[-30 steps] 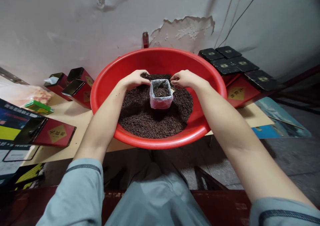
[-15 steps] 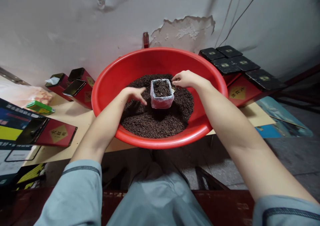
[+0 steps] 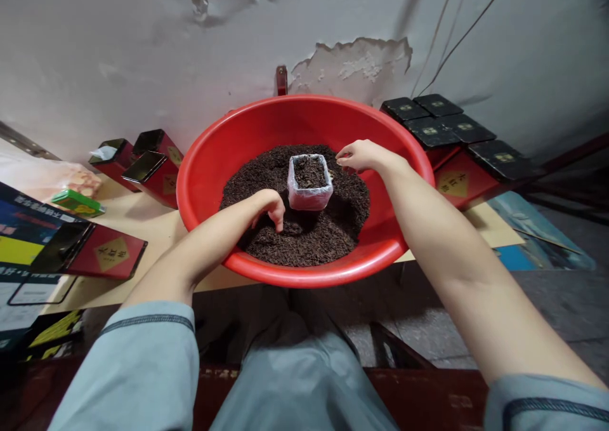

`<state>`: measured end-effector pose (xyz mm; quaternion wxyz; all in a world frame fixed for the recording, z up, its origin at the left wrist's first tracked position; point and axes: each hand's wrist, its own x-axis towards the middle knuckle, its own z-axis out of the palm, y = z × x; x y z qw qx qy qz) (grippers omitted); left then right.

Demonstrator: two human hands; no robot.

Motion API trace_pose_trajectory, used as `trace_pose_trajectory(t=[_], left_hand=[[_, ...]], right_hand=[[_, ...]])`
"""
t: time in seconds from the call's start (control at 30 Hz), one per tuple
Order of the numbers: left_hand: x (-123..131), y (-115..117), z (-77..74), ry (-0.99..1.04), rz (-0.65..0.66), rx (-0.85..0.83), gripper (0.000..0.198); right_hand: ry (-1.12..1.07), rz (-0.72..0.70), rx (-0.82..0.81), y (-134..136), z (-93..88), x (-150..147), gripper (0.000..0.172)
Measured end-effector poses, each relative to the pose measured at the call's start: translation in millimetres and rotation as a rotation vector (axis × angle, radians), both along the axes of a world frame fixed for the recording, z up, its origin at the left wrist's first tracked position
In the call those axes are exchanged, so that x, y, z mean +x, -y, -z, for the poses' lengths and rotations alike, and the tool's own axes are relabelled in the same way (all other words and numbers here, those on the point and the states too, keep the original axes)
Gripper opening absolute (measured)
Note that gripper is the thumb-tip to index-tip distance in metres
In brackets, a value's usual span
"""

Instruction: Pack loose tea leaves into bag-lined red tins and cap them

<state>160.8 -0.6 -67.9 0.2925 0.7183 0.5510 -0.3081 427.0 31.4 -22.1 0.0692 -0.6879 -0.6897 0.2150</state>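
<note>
A square tin (image 3: 310, 201) lined with clear plastic stands upright amid dark tea leaves (image 3: 304, 248), inside a wide red basin (image 3: 266, 273). Tea leaves show at the tin's mouth, some way below its rim. Left of the tin, my left hand (image 3: 269, 207) is bent at the wrist, its fingers hanging apart and pointing down at the leaves; whether the tips touch them is unclear. My right hand (image 3: 356, 155) hovers just right of the tin's rim, fingers loosely curled with a gap at the thumb. Nothing shows in either hand.
Several red tins with black lids (image 3: 459, 180) stand right of the basin. More tins (image 3: 159, 177) sit to the left, and one red tin (image 3: 107, 253) lies on its side near a green box (image 3: 76, 202). A peeling wall (image 3: 352, 63) rises behind the table (image 3: 147, 225).
My left hand has dropped toward the leaves in front, its fingers turning downward. My right hand has drawn slightly away from the tin's rim. The tin stays in place among the leaves.
</note>
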Motion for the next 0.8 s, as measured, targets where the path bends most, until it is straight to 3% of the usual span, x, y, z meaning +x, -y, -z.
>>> trace_pose_trajectory(t=[0.07, 0.13, 0.3, 0.43, 0.57, 0.67, 0.73, 0.8], left_hand=[[-4, -5, -9.3, -0.021, -0.064, -0.142, 0.094], [-11, -14, -23.5, 0.021, -0.117, -0.173, 0.092], [-22, -31, -69.7, 0.416, -0.248, 0.124, 0.062], [-3, -22, -93.5, 0.805, -0.253, 0.384, 0.045], [13, -15, -97.9, 0.885, -0.203, 0.487, 0.060], [5, -24, -92.5, 0.840, -0.284, 0.589, 0.065], [-6, -30, -84.7, 0.711, -0.301, 0.637, 0.067], [-15, -30, -71.9, 0.450, -0.194, 0.554, 0.080]], right_hand=[[0.004, -0.002, 0.003, 0, -2.0, 1, 0.030], [0.004, -0.009, 0.013, 1, -4.6, 0, 0.031], [-0.027, -0.017, 0.056, 4, -9.7, -5, 0.030], [-0.042, -0.035, 0.078, 6, -10.8, -8, 0.025], [-0.052, -0.015, 0.064, 7, -11.7, -7, 0.023], [-0.042, 0.000, 0.064, 9, -13.0, -8, 0.025], [-0.030, -0.007, 0.061, 9, -13.2, -8, 0.026], [-0.017, -0.017, 0.054, 8, -12.1, -8, 0.028]])
